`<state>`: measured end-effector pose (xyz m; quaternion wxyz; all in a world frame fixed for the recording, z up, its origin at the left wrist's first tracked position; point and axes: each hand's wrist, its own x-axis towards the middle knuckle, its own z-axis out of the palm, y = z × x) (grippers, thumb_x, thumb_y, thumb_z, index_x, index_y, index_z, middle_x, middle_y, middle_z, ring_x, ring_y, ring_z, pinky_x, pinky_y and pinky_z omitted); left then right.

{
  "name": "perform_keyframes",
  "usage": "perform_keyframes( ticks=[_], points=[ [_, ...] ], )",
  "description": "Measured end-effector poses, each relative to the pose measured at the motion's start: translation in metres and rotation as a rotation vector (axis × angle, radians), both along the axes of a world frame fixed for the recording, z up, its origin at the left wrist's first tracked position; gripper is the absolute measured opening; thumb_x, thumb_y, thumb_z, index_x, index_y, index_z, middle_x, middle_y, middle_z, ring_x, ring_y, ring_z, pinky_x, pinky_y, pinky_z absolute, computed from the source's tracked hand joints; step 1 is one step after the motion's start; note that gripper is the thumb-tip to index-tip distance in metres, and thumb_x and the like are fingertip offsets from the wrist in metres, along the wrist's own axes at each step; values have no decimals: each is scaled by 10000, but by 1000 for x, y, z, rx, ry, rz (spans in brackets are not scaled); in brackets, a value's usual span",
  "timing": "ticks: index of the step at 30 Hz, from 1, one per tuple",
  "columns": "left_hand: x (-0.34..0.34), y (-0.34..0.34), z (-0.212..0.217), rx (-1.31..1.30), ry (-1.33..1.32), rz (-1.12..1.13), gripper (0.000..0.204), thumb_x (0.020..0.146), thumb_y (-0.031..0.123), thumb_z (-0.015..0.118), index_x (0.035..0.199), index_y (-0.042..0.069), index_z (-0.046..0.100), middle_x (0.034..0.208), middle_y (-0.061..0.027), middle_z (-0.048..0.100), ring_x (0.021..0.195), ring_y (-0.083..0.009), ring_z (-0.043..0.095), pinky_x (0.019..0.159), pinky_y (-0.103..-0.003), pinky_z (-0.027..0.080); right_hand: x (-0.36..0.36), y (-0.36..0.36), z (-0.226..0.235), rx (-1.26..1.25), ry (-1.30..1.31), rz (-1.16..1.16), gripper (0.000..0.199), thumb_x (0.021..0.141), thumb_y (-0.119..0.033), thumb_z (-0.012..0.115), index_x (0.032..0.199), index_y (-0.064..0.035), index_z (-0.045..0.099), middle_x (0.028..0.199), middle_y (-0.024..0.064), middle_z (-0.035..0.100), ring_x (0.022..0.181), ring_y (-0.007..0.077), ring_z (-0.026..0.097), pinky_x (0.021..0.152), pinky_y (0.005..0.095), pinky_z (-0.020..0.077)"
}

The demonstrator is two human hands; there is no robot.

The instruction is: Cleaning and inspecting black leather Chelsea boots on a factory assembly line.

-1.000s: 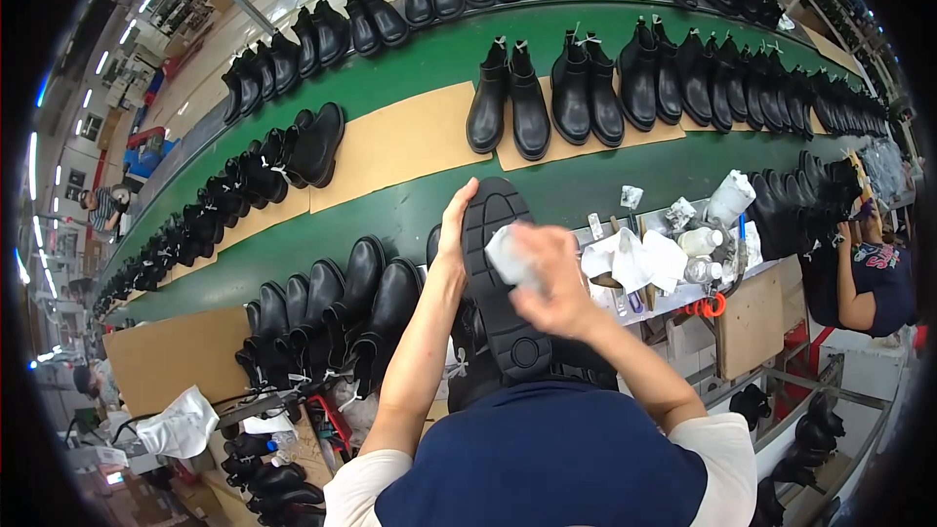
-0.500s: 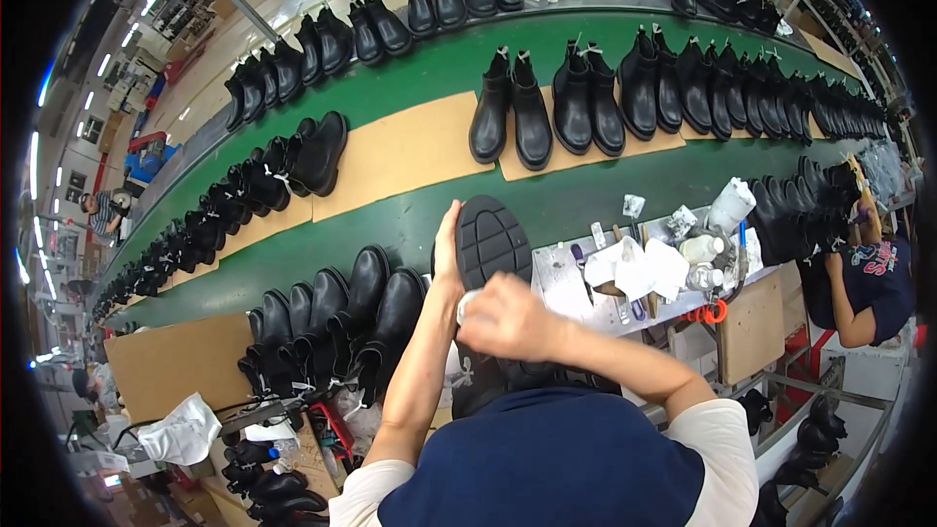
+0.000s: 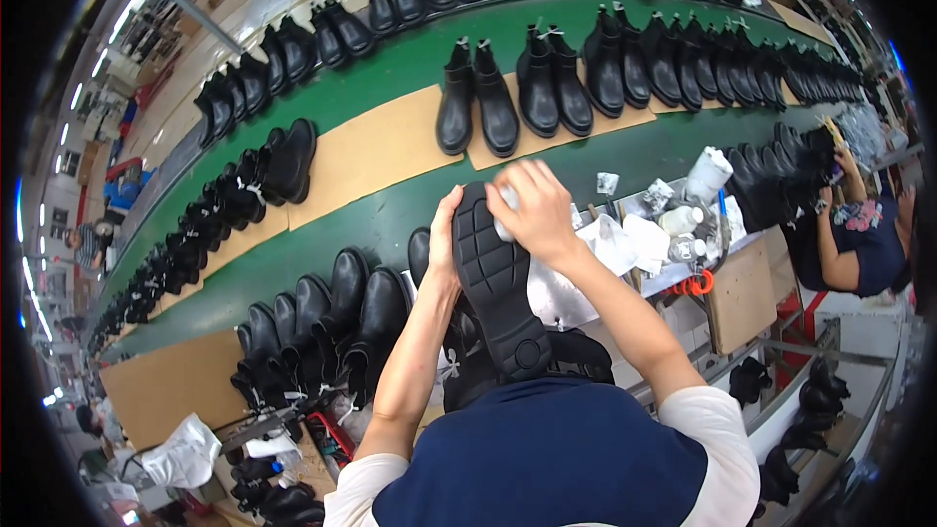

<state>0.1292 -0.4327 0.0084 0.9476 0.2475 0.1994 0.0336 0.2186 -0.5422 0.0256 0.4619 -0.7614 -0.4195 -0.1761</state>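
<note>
A black boot (image 3: 500,293) is held sole up in front of my chest, its toe pointing away from me and its grooved tread in full sight. My left hand (image 3: 445,239) grips it along the left side near the toe. At the right edge of the toe, my right hand (image 3: 537,215) presses a small white wad (image 3: 507,207), perhaps a cloth, against the boot. The fingers are closed around this wad and partly hide it. Below the heel, dark boot parts (image 3: 581,356) show near my lap.
A metal work plate (image 3: 556,293) to the right carries white cloths (image 3: 639,242), bottles (image 3: 681,221) and tools. Several black boots (image 3: 342,317) stand at left beside a cardboard sheet (image 3: 171,371). Boot pairs (image 3: 537,88) line the green conveyor (image 3: 371,107). A co-worker (image 3: 859,234) sits at far right.
My right hand has moved with the white wad from the left edge of the sole up to the right of the toe. More of the sole, down to the heel, now shows.
</note>
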Motion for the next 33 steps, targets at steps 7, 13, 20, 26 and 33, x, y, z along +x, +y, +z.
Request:
perform_keyframes(
  ticks=[7,13,20,26,33],
  points=[
    [-17,15,-2,31,53,153,386,872,349,485,1077,38,587,977,-97,642,851,-228,635,764,-352,528,-4,-54,-44,-178,-122,-165,141,732,-147,680,764,-75,563,785,72,536,757,284,503,665,377,435],
    [-3,39,-35,107,-16,199,347,840,363,529,989,54,578,945,-91,635,846,-250,625,772,-369,520,52,-160,-130,-672,212,-539,350,768,-322,687,1038,-111,614,1136,121,524,1088,350,450,878,430,413],
    [60,58,-87,848,337,-99,525,885,382,564,1271,67,400,1194,-93,515,1044,-227,528,898,-397,445,127,-49,-13,-44,250,-16,728,844,-304,600,1421,-65,224,1282,255,479,1132,416,508,911,437,443],
    [70,68,-157,2170,658,-1088,653,893,536,338,1189,-20,511,1165,-310,534,1060,-456,539,933,-495,423,126,45,34,-271,402,-43,495,803,-345,596,1149,3,532,959,265,623,847,402,623,714,487,512],
    [38,82,-195,2004,418,-642,569,912,481,410,1135,-27,536,1114,-312,562,1056,-442,537,910,-483,415,-9,84,-39,-351,114,925,232,824,-245,545,750,-46,638,704,133,595,721,255,561,734,441,438]
  ],
)
